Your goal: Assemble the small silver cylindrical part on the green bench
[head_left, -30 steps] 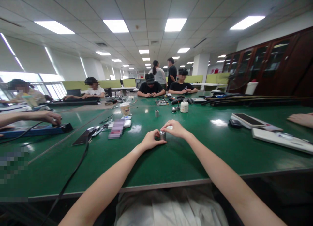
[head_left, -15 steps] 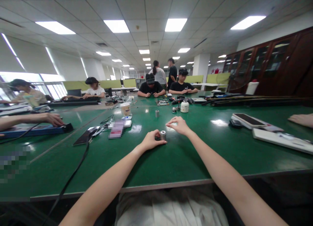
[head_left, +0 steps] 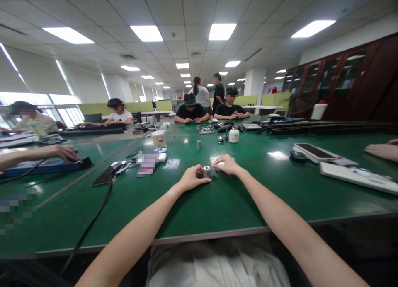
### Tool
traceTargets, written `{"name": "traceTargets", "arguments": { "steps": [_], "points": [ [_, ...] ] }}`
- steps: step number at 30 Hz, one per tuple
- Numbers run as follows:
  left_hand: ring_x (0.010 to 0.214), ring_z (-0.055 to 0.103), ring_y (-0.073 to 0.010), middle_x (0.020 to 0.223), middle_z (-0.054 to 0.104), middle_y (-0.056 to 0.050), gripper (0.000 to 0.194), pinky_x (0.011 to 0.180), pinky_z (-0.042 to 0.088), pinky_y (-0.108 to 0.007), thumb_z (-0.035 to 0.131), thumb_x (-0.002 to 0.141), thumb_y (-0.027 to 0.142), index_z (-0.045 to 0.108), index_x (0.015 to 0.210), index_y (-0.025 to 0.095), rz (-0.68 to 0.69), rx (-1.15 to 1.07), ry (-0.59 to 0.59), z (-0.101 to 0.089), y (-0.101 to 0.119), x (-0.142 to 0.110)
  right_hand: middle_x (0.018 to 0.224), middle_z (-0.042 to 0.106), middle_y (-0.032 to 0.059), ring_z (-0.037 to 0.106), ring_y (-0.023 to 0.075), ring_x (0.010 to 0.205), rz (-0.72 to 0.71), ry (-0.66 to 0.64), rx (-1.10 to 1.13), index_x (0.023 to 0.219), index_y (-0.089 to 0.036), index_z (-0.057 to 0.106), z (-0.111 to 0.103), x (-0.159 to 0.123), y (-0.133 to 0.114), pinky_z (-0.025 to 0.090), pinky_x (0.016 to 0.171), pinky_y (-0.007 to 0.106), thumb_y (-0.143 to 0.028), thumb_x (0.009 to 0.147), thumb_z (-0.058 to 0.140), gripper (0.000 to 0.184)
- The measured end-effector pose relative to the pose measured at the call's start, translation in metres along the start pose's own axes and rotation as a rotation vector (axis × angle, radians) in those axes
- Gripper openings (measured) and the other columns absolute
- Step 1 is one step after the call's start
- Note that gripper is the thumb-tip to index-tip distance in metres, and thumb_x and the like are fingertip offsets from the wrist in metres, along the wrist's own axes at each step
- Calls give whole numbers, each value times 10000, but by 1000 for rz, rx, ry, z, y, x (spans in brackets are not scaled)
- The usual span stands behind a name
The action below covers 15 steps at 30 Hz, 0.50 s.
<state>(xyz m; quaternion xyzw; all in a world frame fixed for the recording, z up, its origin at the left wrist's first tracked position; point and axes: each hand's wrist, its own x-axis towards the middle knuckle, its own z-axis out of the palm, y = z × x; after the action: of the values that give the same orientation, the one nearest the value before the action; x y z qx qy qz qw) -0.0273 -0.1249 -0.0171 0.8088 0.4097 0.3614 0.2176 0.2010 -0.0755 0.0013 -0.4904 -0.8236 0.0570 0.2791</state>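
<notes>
My left hand rests on the green table, its thumb and fingers curled around a short silver metal cylinder. The cylinder stands upright, and its top face shows dark openings. Just to the right, apart from the cylinder, my right hand hovers low over the table with thumb and fingertips brought together. A pale patch shows by its fingertips; whether it is a held thing or table glare I cannot tell. A second, similar metal cylinder stands farther back on the table.
Behind stand a white jar and a plastic cup. Left lie a phone and a black cable; right, another phone and a white flat device. A co-worker's hand touches a blue bar. Several people sit around.
My right hand has come down closer to the table, beside the cylinder. My left hand keeps its hold, and the cylinder stays in place.
</notes>
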Motion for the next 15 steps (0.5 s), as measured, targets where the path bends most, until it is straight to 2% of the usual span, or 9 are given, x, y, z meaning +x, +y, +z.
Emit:
{"name": "traceTargets", "arguments": {
  "steps": [3,6,11,15],
  "points": [
    [857,674,-226,878,707,-51,471,775,526,-329,758,624,548,571,859,185,-2,0,-7,0,0,0,920,741,33,648,230,924,-69,133,153,823,-273,774,0,7,3,470,861,348,-435,771,687,192],
    [859,672,-224,878,704,-48,467,779,523,-325,761,620,546,571,848,184,-3,3,-4,0,1,0,881,743,38,661,214,883,-176,189,285,826,-253,774,-4,11,-5,484,837,320,-397,781,687,174],
    [848,668,-215,871,700,-46,476,776,520,-317,761,619,551,578,858,183,4,2,11,0,1,0,899,736,41,646,223,911,-269,188,306,811,-266,775,-9,8,-28,466,861,351,-420,772,697,177],
    [831,662,-209,862,699,-51,486,763,518,-315,754,620,566,591,863,178,18,24,20,1,-3,1,897,734,35,636,223,917,-292,131,292,809,-271,773,-4,5,-34,445,855,358,-416,770,701,167]
  ]
}}
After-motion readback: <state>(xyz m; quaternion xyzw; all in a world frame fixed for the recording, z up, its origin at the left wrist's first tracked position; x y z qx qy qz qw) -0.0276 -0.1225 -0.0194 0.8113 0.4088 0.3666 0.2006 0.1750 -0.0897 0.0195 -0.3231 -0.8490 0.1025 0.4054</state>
